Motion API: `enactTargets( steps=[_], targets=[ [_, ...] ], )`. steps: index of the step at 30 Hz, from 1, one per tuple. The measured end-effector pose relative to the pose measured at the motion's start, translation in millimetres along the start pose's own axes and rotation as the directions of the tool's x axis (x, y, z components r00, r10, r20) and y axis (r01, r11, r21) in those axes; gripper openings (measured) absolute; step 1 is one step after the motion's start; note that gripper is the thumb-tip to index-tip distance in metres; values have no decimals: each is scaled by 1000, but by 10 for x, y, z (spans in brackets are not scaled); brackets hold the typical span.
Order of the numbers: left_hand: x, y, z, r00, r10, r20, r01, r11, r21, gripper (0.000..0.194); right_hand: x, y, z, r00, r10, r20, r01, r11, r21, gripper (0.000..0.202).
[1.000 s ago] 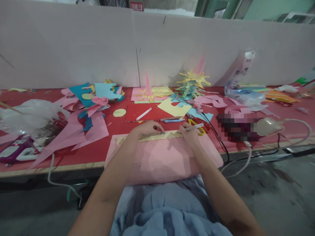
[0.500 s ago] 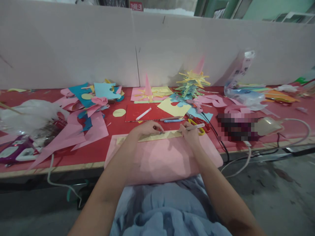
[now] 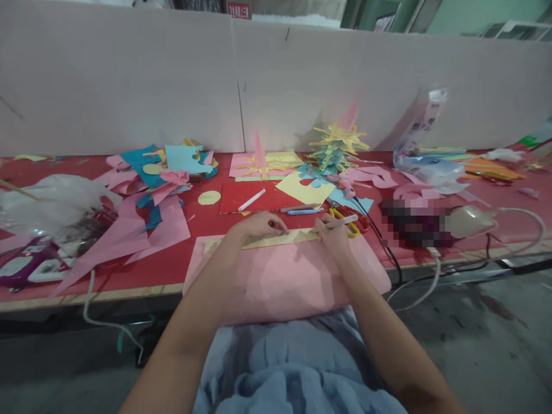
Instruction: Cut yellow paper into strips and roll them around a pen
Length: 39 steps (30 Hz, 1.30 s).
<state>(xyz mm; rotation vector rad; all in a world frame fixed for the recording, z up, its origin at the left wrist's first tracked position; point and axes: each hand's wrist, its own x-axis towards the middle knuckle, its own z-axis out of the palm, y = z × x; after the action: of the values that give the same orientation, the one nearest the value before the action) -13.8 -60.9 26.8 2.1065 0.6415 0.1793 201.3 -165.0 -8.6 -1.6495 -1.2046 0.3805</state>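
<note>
A long, narrow yellow paper strip [image 3: 297, 237] lies across the top of a pink padded mat [image 3: 284, 282] at the table's front edge. My right hand [image 3: 335, 233] is closed round a pale pen [image 3: 344, 221], its tip down near the strip's right part. On the strip's middle rests my left hand [image 3: 265, 224], fingers curled together; whatever small thing is at its fingertips is too small to name. Just beyond the hands lie a blue pen [image 3: 304, 211], a brownish pen [image 3: 298, 207] and yellow-handled scissors [image 3: 351, 225].
Behind stand a pink paper cone [image 3: 259, 150] and a fringed paper tree [image 3: 338, 146]. Coloured scraps and a purple glue gun [image 3: 32, 264] are at left. At right are a pink glue gun [image 3: 345, 185], a black cable [image 3: 379, 236] and a plastic bag [image 3: 431, 169].
</note>
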Motion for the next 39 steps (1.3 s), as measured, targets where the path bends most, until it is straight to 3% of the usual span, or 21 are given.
enactTargets(
  steps=[39],
  targets=[
    [9,-15,-3,1000,-2,3,2,1000,4,22,-14,9,-2,998,-12,-55,12,1000,0,26]
  ],
)
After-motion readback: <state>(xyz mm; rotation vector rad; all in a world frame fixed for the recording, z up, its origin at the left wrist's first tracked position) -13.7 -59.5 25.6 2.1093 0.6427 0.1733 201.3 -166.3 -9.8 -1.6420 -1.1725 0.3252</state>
